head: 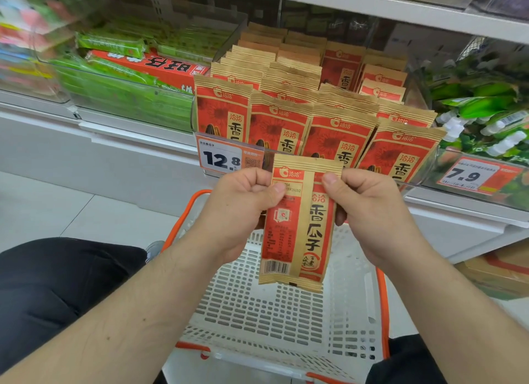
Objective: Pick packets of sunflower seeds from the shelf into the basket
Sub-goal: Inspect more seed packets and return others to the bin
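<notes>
- Left hand (243, 203) and right hand (369, 209) both pinched one seed packet (297, 232) by its upper edges.
- Packet hung upright above the white basket (286, 312), near the shelf (143, 137).

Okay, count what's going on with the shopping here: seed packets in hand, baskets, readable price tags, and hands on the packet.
Red and tan paper seed packet held: 1
White plastic basket with orange rim: 1
Orange price tags, 12.8 and 7.9: 2
Hands pinching it, left, right: 2
Total: 6

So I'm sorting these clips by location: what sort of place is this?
Most likely a shop aisle: price tags on the shelf edge, rows of identical packets, and a shopping basket below.
</notes>
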The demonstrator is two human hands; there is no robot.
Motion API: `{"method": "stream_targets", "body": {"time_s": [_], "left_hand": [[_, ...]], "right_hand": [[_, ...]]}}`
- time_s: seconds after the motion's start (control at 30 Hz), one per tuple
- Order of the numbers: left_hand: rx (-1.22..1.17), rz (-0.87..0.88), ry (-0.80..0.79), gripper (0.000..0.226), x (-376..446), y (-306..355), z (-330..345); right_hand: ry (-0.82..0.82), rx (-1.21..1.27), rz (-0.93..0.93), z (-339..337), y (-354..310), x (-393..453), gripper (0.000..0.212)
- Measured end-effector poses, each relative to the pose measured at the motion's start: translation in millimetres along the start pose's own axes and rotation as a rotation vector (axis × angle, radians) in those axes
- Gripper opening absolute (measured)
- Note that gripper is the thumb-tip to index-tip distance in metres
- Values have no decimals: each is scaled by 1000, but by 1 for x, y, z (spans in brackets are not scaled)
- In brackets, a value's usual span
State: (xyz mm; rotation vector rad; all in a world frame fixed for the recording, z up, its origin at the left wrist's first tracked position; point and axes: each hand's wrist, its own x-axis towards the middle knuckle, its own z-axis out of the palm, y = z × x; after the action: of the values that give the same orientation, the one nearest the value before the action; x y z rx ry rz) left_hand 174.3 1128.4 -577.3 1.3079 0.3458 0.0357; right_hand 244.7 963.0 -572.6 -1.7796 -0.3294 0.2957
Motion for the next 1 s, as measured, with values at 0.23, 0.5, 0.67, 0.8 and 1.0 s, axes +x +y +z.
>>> {"method": "stream_targets", "body": {"time_s": [0.23, 0.5, 0.67, 0.8, 1.0], "left_hand": [[-43, -28, 86, 13, 0, 4, -2], [-57, -46, 126, 10, 0, 5, -4], [-88, -41, 143, 13, 1, 7, -6], [-91, -44, 157, 14, 1, 5, -6], [-132, -62, 188, 13, 5, 5, -9]], "right_hand": [[-246, -174, 88, -8, -6, -3, 38], [-353, -204, 91, -10, -8, -4, 35], [-412, -321, 54, -12, -3, -3, 65], [-437, -283, 95, -14, -6, -3, 53], [-571, -325, 102, -15, -10, -6, 16]]}}
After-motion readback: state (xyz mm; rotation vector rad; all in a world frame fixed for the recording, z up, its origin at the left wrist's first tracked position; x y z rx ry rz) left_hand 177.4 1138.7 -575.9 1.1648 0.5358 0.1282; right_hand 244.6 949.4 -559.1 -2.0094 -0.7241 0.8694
